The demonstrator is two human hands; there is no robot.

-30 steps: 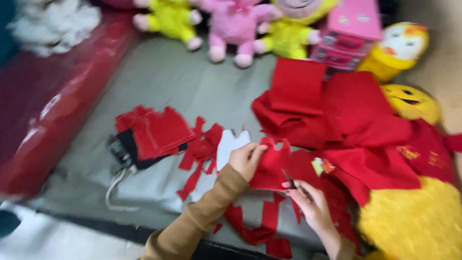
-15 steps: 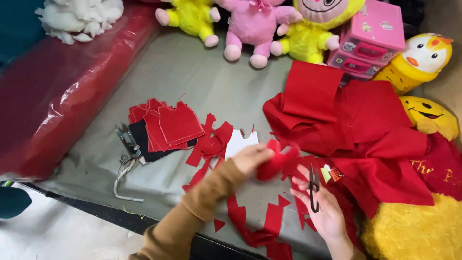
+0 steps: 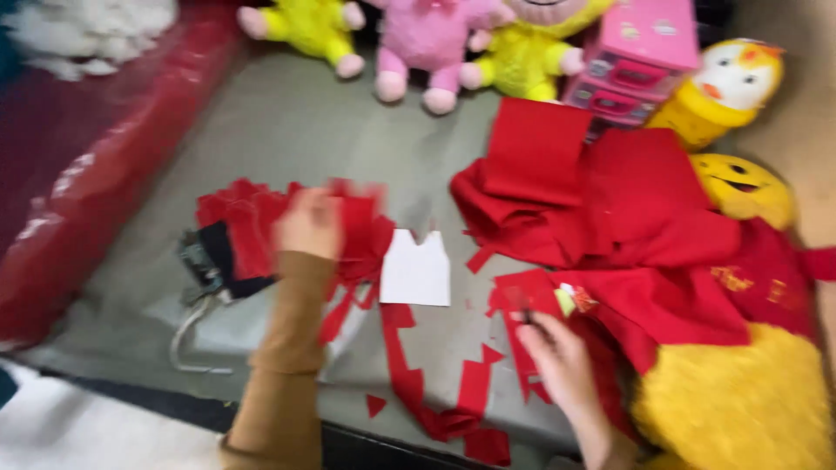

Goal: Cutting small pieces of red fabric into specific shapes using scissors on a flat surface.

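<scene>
Fingers of left hand (image 3: 309, 222) blurred over stacked red cut pieces (image 3: 239, 222), grip unclear; right hand (image 3: 557, 357) gripping scissors (image 3: 525, 313); much red cloth (image 3: 627, 209) uncut.

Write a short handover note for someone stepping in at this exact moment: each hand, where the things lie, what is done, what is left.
Left hand: over the stack of cut red pieces, blurred; grip unclear.
Right hand: by the red cloth, holding something dark, probably scissors.
White template lies bare on the grey table; red scraps near the front edge.
Done: several pieces cut and stacked.
Left: plenty of uncut cloth.
</scene>
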